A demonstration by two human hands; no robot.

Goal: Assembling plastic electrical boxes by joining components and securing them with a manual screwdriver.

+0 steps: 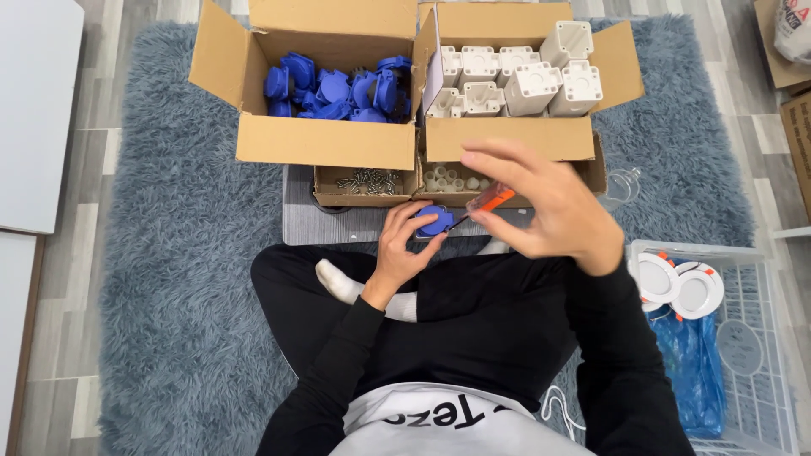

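My left hand (404, 247) grips a small blue plastic part (436, 221) above a grey mat (338, 221). My right hand (541, 203) holds a screwdriver with an orange and clear handle (490, 201); its dark shaft points down-left at the blue part. I sit cross-legged in black trousers and white socks, with both hands above my lap.
An open cardboard box of blue parts (338, 89) sits beside an open box of white plastic housings (515, 80). Small trays hold screws (367, 180) and white plugs (452, 180). A white wire basket (760, 338) at right holds round white fittings (680, 287) and a blue bag. All rest on a shaggy grey rug (186, 253).
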